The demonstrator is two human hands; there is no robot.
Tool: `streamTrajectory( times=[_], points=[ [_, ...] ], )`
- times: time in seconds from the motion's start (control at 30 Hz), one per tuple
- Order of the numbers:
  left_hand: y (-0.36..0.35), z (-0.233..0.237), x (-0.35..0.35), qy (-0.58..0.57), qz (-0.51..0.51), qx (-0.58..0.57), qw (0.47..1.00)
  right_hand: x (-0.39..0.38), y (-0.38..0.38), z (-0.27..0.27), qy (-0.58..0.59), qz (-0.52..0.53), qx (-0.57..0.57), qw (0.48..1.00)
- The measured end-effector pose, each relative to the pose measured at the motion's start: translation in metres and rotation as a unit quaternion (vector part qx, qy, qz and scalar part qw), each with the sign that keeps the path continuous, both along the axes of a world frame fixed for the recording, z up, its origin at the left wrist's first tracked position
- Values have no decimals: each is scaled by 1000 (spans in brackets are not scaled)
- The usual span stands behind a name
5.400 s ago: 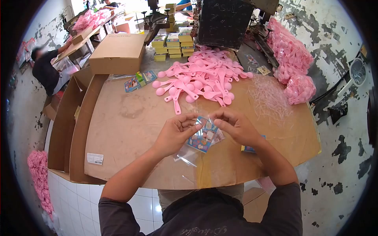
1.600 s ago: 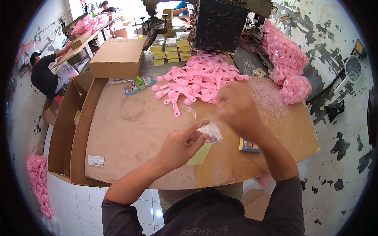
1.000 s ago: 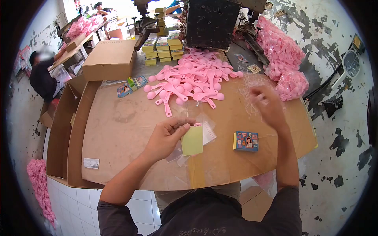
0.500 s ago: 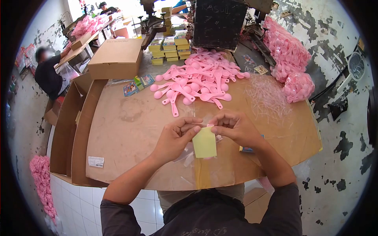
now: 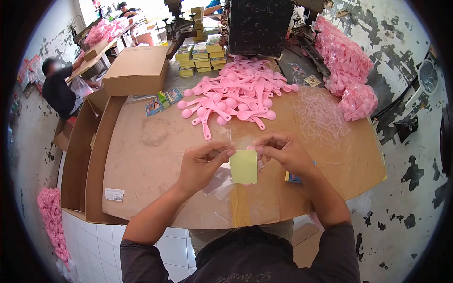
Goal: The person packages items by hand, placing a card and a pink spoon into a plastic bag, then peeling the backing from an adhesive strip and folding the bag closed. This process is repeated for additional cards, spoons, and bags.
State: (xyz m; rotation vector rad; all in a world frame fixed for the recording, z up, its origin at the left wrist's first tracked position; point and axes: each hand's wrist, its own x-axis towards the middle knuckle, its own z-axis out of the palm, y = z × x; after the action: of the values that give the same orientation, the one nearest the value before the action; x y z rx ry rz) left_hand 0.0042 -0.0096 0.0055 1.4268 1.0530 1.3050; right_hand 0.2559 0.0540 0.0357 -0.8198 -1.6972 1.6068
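Left hand [image 5: 200,165] and right hand [image 5: 285,154] pinch the yellow card [image 5: 243,167] by its top corners, over the worktop [image 5: 141,160]; light, even pressure should keep it flat and uncreased.

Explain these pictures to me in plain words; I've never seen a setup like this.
No robot is at work here: a person works bare-handed. The view comes from one camera worn on that person's head, looking forward and down. The left grip and right grip, each just thumb and fingers, pinch a yellow-green card near its upper corners. Something pinkish shows behind it, too hidden to name.

The work surface is covered with brown cardboard. On it lie a heap of pink spoons beyond the hands, clear plastic by the card, and a blue printed pack partly hidden by the right forearm. A closed cardboard box sits at the far left.
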Motion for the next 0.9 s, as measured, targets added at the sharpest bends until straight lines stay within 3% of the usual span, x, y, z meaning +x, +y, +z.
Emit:
streamTrajectory(
  times=[0.2,0.37,0.57,0.7,0.9],
  points=[
    [2,-1,-7,17,-28,51,998,7,8,-6,9,29,104,994],
    [3,-1,-9,36,-61,76,995,8,6,-2,11,31,77,996],
    [3,-1,-8,-33,-63,5,997,9,7,-4,-10,27,99,995],
    [3,0,-3,20,-25,-19,999,6,6,-9,-6,26,105,994],
    [6,-2,-5,-7,-18,-45,999,3,6,-9,10,22,25,999]
  ],
)
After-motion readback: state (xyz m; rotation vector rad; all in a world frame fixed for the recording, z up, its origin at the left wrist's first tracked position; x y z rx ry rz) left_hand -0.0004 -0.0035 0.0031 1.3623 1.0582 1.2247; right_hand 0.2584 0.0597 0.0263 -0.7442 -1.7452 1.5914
